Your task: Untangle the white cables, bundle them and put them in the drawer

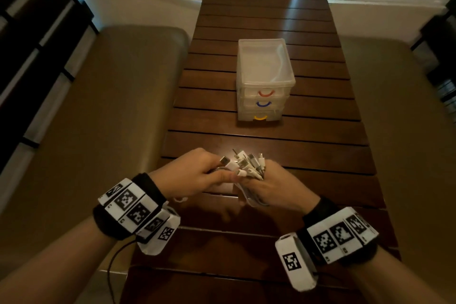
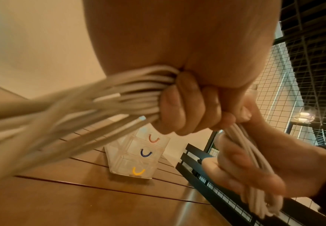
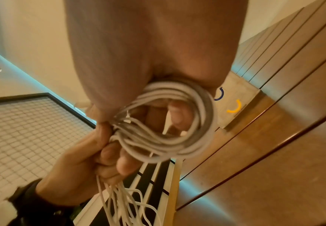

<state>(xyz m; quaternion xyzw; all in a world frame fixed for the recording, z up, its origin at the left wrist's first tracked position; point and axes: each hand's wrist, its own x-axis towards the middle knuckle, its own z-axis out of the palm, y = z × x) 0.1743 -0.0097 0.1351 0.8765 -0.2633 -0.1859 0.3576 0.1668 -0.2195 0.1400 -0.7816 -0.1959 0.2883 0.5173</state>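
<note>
Both hands hold one bunch of white cables (image 1: 246,168) just above the near part of the wooden table (image 1: 308,155). My left hand (image 1: 197,173) grips the strands in a fist (image 2: 187,107). My right hand (image 1: 271,185) grips the looped coil (image 3: 168,122), with loose ends hanging below. Several plugs stick up between the two hands. The clear plastic drawer unit (image 1: 264,81) stands further back on the table, with red, blue and yellow handles (image 1: 261,118); all its drawers look closed.
Padded benches (image 1: 111,106) flank the slatted table on both sides. Dark shelving (image 1: 37,32) stands at the far left and right. A black wire-mesh panel (image 2: 293,76) shows in the wrist views. Black leads run from the wrist bands.
</note>
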